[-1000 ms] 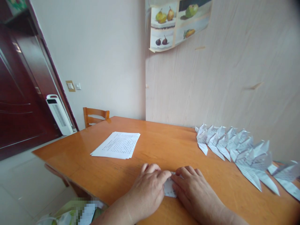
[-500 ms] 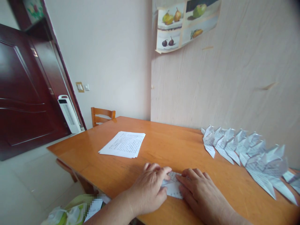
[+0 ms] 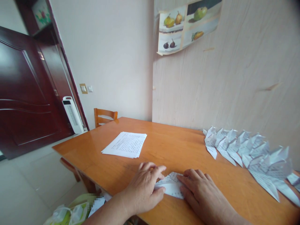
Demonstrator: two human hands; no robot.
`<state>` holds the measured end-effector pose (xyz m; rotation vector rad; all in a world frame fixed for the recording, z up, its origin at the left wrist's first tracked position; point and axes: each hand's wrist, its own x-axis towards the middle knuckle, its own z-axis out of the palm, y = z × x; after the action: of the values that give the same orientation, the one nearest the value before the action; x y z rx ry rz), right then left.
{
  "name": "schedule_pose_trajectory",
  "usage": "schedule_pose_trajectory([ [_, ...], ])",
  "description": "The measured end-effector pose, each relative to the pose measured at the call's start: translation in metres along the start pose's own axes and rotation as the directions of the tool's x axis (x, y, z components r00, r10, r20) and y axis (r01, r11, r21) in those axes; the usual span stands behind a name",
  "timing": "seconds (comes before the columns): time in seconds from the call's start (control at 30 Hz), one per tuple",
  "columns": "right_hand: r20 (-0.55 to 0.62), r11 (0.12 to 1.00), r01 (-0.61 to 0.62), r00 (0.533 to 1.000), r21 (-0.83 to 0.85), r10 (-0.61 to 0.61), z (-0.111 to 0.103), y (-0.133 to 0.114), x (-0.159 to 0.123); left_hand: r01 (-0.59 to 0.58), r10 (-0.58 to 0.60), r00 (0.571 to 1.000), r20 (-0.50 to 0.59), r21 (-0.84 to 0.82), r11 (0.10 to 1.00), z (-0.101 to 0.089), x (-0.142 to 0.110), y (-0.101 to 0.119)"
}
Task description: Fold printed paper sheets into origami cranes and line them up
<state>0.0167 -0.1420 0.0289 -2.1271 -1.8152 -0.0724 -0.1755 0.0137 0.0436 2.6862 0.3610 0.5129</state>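
Note:
A small folded sheet of printed paper (image 3: 172, 185) lies on the table between my hands, with a pointed peak at its top edge. My left hand (image 3: 146, 186) has its thumb on the paper's left end and its fingers curved above, so that this end sits between them. Over the right end rests my right hand (image 3: 199, 190), fingers together and pressing the paper down. Its palm hides that end of the fold.
A stack of printed sheets (image 3: 125, 144) lies at the table's left. Several folded paper pieces (image 3: 243, 147) stand in rows along the wall at right. Beyond the wooden table (image 3: 168, 140) is a chair (image 3: 105, 117); a bag (image 3: 70, 214) sits below the near left edge.
My left hand has shifted slightly left and its fingers have lifted, showing more of the folded paper. My right hand stays on the paper's right end. The view has turned slightly left.

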Motion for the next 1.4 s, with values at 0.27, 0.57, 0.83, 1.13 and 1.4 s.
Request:
schedule_pose_trajectory([
  [0.27,-0.001,1.000,-0.007,1.000,0.025,0.007,-0.002,-0.003,0.000,-0.068,0.066,0.997,-0.040,-0.070,0.995,0.019,0.009,0.027],
  [0.57,0.017,0.991,0.026,0.999,0.133,-0.029,-0.015,0.006,-0.001,0.005,0.003,0.999,0.043,-0.177,0.984,0.028,0.011,0.031],
  [0.83,0.020,0.979,0.047,0.998,0.196,-0.052,-0.016,0.008,-0.003,0.055,-0.042,0.997,0.065,-0.213,0.976,0.026,0.013,0.032],
  [1.13,0.045,0.974,0.025,0.998,0.224,-0.036,-0.020,0.006,-0.002,0.049,-0.030,0.995,0.093,-0.202,0.978,0.021,0.013,0.034],
  [1.4,0.064,0.962,0.045,0.996,0.270,-0.065,-0.019,0.007,0.001,0.051,-0.037,0.996,0.077,-0.196,0.979,0.025,0.012,0.031],
])
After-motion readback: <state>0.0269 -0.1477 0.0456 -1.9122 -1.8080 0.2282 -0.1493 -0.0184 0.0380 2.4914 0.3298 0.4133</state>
